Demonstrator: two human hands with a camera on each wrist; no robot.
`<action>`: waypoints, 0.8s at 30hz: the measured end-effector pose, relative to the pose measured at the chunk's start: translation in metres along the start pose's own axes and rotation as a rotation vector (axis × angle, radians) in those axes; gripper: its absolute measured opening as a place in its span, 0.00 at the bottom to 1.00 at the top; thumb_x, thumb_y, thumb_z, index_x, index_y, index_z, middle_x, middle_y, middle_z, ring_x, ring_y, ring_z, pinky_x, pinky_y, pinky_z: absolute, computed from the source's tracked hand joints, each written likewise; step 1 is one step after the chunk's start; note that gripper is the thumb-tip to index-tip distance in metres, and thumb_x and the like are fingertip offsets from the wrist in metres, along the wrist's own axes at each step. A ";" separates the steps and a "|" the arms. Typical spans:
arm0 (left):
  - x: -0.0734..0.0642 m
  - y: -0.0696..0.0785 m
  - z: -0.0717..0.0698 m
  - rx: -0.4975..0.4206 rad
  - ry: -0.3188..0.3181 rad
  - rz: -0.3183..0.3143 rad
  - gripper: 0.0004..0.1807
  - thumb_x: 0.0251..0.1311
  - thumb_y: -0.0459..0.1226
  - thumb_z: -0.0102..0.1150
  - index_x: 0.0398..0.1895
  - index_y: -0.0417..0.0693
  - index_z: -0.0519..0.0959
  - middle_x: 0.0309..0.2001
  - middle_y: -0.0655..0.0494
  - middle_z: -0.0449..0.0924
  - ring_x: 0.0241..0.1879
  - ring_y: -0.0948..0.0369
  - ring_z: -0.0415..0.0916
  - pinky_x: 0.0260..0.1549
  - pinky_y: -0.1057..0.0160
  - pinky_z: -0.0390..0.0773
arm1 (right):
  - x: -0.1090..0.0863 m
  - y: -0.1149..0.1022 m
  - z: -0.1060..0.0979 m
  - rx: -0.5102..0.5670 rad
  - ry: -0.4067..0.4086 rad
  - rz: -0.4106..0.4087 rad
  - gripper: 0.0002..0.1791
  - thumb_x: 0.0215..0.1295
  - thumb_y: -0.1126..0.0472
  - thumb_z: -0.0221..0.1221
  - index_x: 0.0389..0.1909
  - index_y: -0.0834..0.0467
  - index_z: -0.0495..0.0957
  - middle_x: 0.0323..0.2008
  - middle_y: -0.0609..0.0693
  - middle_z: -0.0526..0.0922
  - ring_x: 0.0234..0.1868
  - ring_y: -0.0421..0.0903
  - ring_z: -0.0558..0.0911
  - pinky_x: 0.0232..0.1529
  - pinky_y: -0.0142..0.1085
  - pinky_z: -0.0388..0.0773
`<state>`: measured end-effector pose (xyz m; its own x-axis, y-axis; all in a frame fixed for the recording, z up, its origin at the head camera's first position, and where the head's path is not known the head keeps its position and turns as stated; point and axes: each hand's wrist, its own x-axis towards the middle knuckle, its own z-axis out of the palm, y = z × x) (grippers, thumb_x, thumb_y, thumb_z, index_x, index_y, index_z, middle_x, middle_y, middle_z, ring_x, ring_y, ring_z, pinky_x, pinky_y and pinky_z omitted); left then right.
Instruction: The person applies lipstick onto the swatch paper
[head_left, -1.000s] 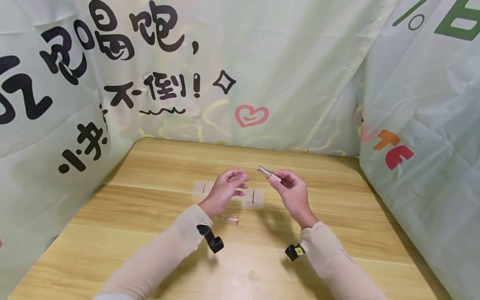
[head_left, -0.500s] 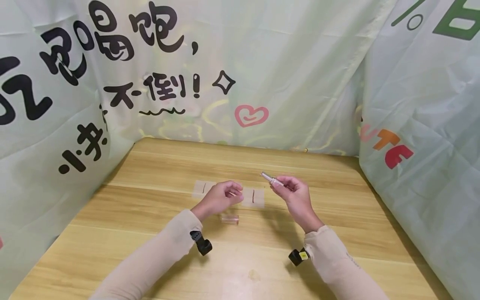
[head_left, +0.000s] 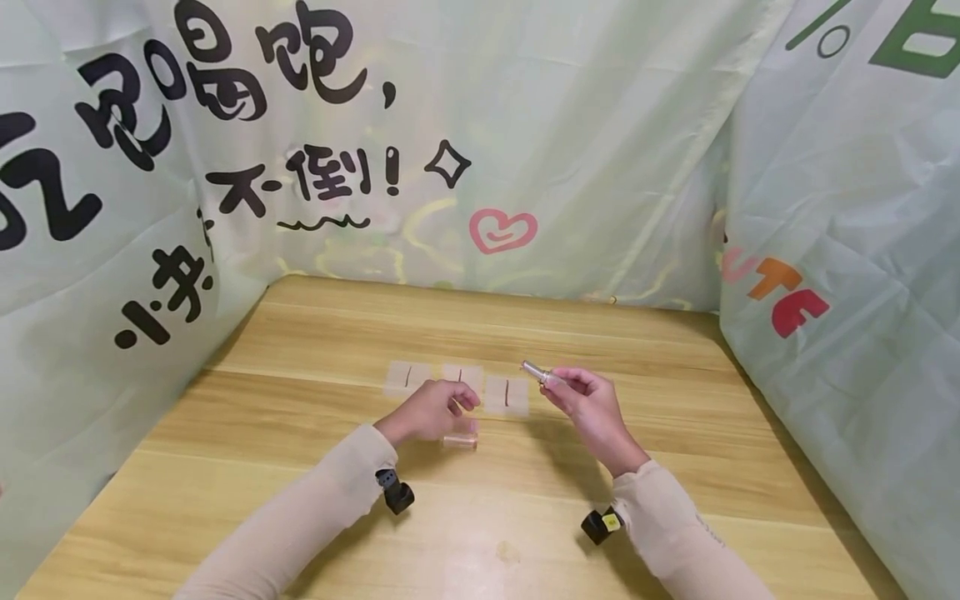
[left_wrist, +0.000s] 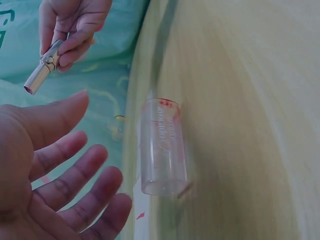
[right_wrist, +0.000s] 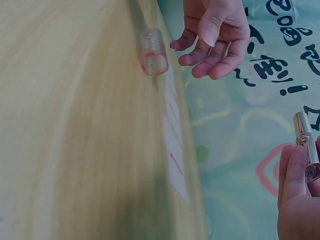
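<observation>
My right hand (head_left: 596, 412) pinches a silver lipstick tube (head_left: 536, 372) between thumb and fingers, raised over the table. In the left wrist view a dark red tip shows at the end of the lipstick (left_wrist: 42, 70). Its clear plastic cap (left_wrist: 164, 147), printed with lettering and smeared red at one rim, lies on its side on the wood. My left hand (head_left: 435, 408) hovers just beside that cap, fingers spread and slightly bent, holding nothing. Seen from the right wrist, the left hand (right_wrist: 217, 42) is apart from the cap (right_wrist: 154, 52).
Three pale paper squares, each with one dark red stroke, lie in a row: the left square (head_left: 397, 379), the middle square (head_left: 471, 375) and the right square (head_left: 517, 396). A printed curtain (head_left: 600, 167) encloses the wooden table (head_left: 480, 517) at back and sides.
My left hand has moved down and left toward the cap, uncovering part of the middle square. My right hand has lowered slightly with the lipstick. The cap stays in place.
</observation>
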<state>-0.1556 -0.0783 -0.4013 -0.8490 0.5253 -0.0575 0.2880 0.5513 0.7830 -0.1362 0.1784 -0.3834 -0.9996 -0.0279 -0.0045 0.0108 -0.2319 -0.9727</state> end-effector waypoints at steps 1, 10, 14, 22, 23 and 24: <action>0.000 0.000 0.001 0.031 -0.012 0.002 0.20 0.55 0.37 0.71 0.50 0.41 0.79 0.46 0.49 0.80 0.43 0.56 0.77 0.46 0.59 0.78 | 0.000 0.001 -0.001 0.006 -0.003 0.008 0.08 0.65 0.76 0.56 0.44 0.74 0.74 0.38 0.56 0.79 0.40 0.46 0.83 0.52 0.38 0.78; -0.005 0.003 0.005 0.199 -0.072 -0.002 0.23 0.52 0.39 0.73 0.50 0.42 0.79 0.45 0.51 0.81 0.43 0.54 0.77 0.48 0.55 0.77 | -0.002 0.008 -0.003 -0.056 -0.019 0.076 0.08 0.65 0.76 0.56 0.43 0.73 0.74 0.36 0.55 0.82 0.38 0.45 0.84 0.48 0.34 0.80; -0.004 0.002 0.006 0.215 -0.084 -0.001 0.22 0.49 0.38 0.74 0.48 0.43 0.80 0.43 0.52 0.81 0.43 0.55 0.77 0.48 0.54 0.76 | -0.003 0.011 -0.003 -0.042 -0.025 0.089 0.07 0.65 0.77 0.55 0.42 0.72 0.75 0.36 0.54 0.81 0.37 0.44 0.84 0.47 0.34 0.80; -0.003 0.001 0.008 0.226 -0.111 -0.019 0.22 0.44 0.36 0.77 0.44 0.43 0.80 0.38 0.55 0.80 0.42 0.56 0.76 0.49 0.56 0.76 | -0.005 0.014 -0.002 -0.045 -0.044 0.096 0.07 0.65 0.76 0.56 0.43 0.74 0.74 0.36 0.55 0.81 0.37 0.44 0.83 0.47 0.33 0.80; -0.003 0.001 0.008 0.228 -0.115 -0.027 0.22 0.44 0.37 0.77 0.44 0.43 0.80 0.38 0.55 0.80 0.42 0.57 0.76 0.49 0.56 0.76 | -0.005 0.015 -0.002 -0.045 -0.044 0.103 0.08 0.65 0.76 0.56 0.43 0.74 0.73 0.36 0.55 0.81 0.37 0.45 0.83 0.47 0.34 0.80; -0.003 0.001 0.008 0.228 -0.117 -0.032 0.23 0.43 0.37 0.77 0.44 0.44 0.80 0.38 0.56 0.80 0.42 0.57 0.76 0.48 0.57 0.76 | -0.005 0.015 -0.002 -0.044 -0.044 0.107 0.08 0.65 0.76 0.56 0.44 0.74 0.73 0.37 0.55 0.80 0.38 0.45 0.83 0.48 0.34 0.80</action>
<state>-0.1492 -0.0737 -0.4054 -0.8058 0.5696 -0.1619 0.3655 0.6935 0.6208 -0.1309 0.1771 -0.3982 -0.9907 -0.0926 -0.0995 0.1152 -0.1826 -0.9764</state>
